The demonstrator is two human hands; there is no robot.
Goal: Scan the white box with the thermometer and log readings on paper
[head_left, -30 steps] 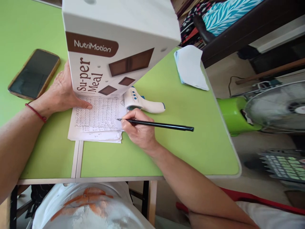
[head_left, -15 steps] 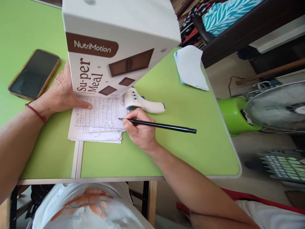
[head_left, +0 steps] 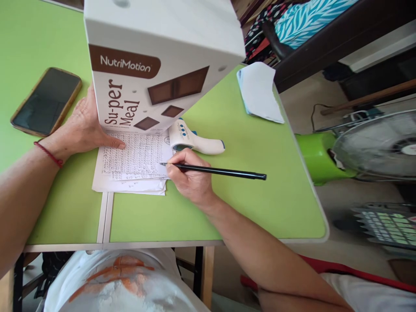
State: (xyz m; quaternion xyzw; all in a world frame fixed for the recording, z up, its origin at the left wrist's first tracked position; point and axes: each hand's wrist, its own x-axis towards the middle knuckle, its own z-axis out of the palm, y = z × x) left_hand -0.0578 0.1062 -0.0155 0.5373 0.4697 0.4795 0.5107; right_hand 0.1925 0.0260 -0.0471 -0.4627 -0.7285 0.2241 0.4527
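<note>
A slim black pen (head_left: 224, 170) is pinched in my right hand (head_left: 193, 180), its tip at the right side of a sheet of handwritten paper (head_left: 138, 151). That sheet lies on more papers (head_left: 136, 187). My left hand (head_left: 85, 123) lies flat and spread, its thumb on the sheet's upper left; its fingertips are hidden by the white NutriMotion box (head_left: 130, 97). The box stands over the paper's top edge. Just above my right hand lies a white and blue infrared thermometer (head_left: 203, 143), partly behind the box.
A phone in a brown case (head_left: 47, 100) lies left of my left hand on the green table (head_left: 260, 203). Folded white paper (head_left: 260, 93) rests near the right edge. Beyond the table stand a fan (head_left: 383, 147) and a green tub-like object (head_left: 316, 156).
The pen tip has shifted very slightly left and down along the paper, with my right hand still around the pen. My left hand, the box and the thermometer stay in place.
</note>
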